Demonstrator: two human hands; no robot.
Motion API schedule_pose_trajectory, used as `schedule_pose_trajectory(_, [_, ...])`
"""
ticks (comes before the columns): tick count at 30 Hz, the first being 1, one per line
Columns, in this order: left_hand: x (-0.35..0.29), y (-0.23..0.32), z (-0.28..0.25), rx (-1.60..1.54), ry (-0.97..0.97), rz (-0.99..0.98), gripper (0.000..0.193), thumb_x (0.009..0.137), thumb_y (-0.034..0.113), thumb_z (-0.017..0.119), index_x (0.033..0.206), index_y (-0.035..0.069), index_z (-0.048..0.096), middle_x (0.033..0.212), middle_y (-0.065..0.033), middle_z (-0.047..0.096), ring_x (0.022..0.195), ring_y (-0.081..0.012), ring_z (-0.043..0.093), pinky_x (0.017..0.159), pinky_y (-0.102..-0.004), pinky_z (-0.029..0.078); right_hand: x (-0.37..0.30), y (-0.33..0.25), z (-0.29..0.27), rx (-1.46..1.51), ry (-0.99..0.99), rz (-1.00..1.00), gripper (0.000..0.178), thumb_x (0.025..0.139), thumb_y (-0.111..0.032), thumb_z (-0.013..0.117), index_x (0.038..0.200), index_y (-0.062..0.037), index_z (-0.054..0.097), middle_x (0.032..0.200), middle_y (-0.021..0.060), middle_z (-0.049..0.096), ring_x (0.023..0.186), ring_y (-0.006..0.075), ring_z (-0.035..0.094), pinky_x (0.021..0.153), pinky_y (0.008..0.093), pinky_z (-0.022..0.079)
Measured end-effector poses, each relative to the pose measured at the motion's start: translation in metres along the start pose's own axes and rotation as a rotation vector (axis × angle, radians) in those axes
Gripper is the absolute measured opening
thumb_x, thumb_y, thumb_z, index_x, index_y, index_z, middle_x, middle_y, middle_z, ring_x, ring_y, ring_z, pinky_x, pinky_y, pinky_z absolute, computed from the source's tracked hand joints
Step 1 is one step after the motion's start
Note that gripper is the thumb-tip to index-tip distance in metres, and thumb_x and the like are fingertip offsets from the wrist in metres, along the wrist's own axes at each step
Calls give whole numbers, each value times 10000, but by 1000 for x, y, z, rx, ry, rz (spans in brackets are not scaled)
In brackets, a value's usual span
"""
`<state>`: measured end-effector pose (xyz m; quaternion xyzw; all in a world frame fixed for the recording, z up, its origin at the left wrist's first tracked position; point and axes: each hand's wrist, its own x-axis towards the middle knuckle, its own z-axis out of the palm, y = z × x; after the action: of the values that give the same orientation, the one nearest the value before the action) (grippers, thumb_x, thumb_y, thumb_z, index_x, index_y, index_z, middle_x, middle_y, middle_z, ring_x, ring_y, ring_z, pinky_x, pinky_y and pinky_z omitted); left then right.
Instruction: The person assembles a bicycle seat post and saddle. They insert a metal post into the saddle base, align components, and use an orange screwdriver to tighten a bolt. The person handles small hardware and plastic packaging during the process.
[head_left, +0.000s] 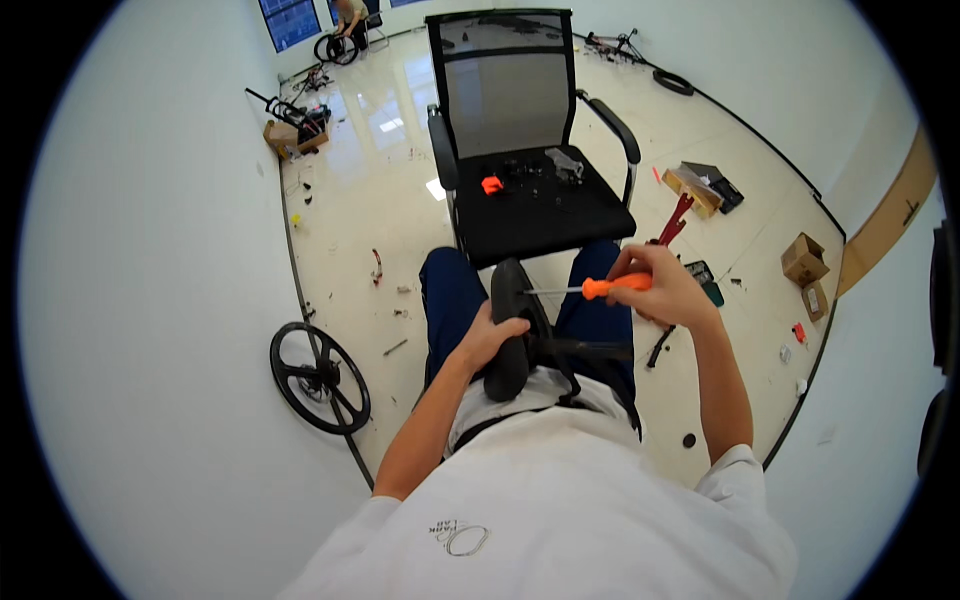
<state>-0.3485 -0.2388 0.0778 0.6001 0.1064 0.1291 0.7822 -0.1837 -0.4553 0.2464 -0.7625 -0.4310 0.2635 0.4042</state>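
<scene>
Between my thighs stands a black padded piece, what looks like a bicycle saddle (508, 345), on edge with its long side running away from me. My left hand (490, 338) is closed around its left side, the thumb lying across it. A screwdriver (612, 287) with an orange handle is gripped in my right hand (660, 285). Its shaft points left, and the tip meets or overlaps the saddle's upper part; I cannot tell if it touches a screw. A dark bar (595, 350) extends rightward from beneath the saddle.
A black office chair (520, 225) faces me, small parts and an orange piece on its seat. A spoked wheel (320, 378) leans at the left wall. Cardboard boxes (804, 260), a red frame part (675, 222) and loose tools lie rightward. Another person (350, 20) works far off.
</scene>
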Motion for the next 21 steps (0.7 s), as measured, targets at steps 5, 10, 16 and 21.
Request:
schedule_pose_trajectory(5, [-5, 20, 1, 59, 4, -36, 495, 728, 206, 761, 1131, -11, 575, 963, -90, 631, 894, -188, 627, 828, -336, 519, -15, 2, 9, 474, 103, -27, 351, 768, 12, 583, 1043, -16, 367, 1051, 143, 535, 490, 136, 569, 328, 262, 466])
schedule_pose_trajectory(10, [-9, 39, -9, -78, 18, -151, 511, 712, 153, 782, 1129, -38, 556, 971, -123, 630, 924, -208, 648, 844, -348, 539, -23, 11, 26, 509, 1, -156, 355, 828, 80, 536, 1097, -49, 343, 1146, 132, 470, 797, 178, 657, 708, 364, 638])
schedule_pose_trajectory(16, [-16, 47, -3, -10, 73, -138, 447, 727, 132, 720, 1102, -47, 555, 920, -116, 613, 814, -192, 632, 757, -324, 538, -34, 11, 36, -21, 228, -424, 289, 931, 9, 576, 1162, -23, 405, 1131, 170, 584, 984, 265, 691, 826, 338, 577])
schedule_pose_trajectory(21, [-15, 46, 2, 34, 80, -110, 363, 710, 115, 669, 1024, -46, 581, 872, -103, 603, 777, -171, 610, 706, -318, 520, -58, -1, 36, -430, 261, -391, 344, 940, -73, 616, 1225, -23, 429, 959, 170, 635, 796, 311, 655, 711, 356, 513])
